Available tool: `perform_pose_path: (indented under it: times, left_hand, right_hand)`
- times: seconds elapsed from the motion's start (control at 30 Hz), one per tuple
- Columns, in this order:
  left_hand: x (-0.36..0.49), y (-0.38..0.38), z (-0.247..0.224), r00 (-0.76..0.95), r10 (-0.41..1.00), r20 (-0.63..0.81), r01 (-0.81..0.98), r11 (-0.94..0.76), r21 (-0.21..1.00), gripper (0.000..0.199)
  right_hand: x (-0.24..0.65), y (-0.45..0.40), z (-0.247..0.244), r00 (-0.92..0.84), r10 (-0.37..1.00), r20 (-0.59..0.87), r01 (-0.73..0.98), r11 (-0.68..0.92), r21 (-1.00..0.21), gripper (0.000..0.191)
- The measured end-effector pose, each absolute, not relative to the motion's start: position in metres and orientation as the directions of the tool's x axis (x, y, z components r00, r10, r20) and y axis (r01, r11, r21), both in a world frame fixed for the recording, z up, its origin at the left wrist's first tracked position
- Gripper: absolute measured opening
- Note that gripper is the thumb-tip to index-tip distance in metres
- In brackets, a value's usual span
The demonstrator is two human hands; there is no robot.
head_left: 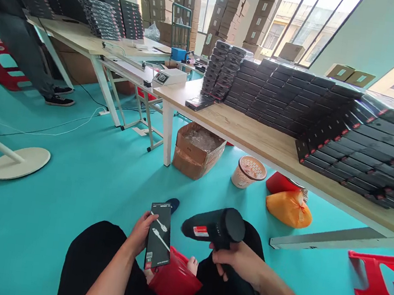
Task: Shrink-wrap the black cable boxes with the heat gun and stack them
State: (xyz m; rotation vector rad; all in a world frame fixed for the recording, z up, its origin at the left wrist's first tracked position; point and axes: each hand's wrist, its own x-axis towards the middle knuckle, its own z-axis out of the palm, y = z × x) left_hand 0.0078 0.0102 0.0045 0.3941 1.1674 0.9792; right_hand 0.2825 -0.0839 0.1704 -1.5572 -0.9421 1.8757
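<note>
Held upright between the knees is a black cable box point(159, 238) with white plugs printed on its front. My left hand point(141, 230) grips its left edge, thumb lying across the front. In my right hand point(233, 262) is a black heat gun point(214, 226) with a red and white label, my fingers wrapped around its handle. The gun's nozzle points left toward the box, with a gap between them. Below the box, part of a red stool point(178, 281) shows between my legs.
Stacks of black boxes point(271, 94) stand on a wooden table point(257, 128) ahead. Under it are a carton point(196, 154), a basket point(247, 172) and an orange bag point(290, 208). A stand base point(18, 164) is at left, a red stool point(381, 285) at right. A person point(24, 35) stands far left.
</note>
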Motion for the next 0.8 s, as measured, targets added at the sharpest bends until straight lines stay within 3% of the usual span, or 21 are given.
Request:
perform_pose_path:
  times: [0.07, 0.17, 0.3, 0.47, 0.67, 0.8]
  left_hand:
    - [0.013, 0.012, 0.001, 0.0, 0.907, -0.422, -0.338, 0.397, 0.853, 0.034]
    - [0.016, 0.014, 0.001, 0.039, 0.949, -0.312, -0.202, 0.313, 0.928, 0.041]
    - [0.013, 0.012, 0.003, 0.082, 0.926, -0.368, -0.133, 0.376, 0.917, 0.037]
    - [0.012, 0.012, 0.007, 0.064, 0.916, -0.396, -0.203, 0.401, 0.893, 0.041]
    - [0.011, 0.013, 0.014, 0.041, 0.926, -0.375, -0.266, 0.372, 0.889, 0.045]
    - [0.01, 0.015, 0.014, 0.028, 0.913, -0.407, -0.354, 0.39, 0.85, 0.042]
  right_hand:
    - [0.265, -0.081, 0.169, -0.247, 0.759, -0.602, -0.042, -0.629, -0.776, 0.022]
    - [0.244, -0.067, 0.168, -0.243, 0.788, -0.566, -0.117, -0.603, -0.789, 0.031]
    - [0.251, -0.049, 0.17, -0.08, 0.837, -0.542, -0.102, -0.548, -0.83, 0.024]
    - [0.267, -0.05, 0.177, -0.216, 0.788, -0.577, -0.047, -0.599, -0.8, 0.023]
    - [0.278, -0.048, 0.17, -0.066, 0.826, -0.56, -0.078, -0.564, -0.822, 0.025]
    - [0.283, -0.043, 0.168, -0.149, 0.825, -0.546, -0.104, -0.562, -0.821, 0.028]
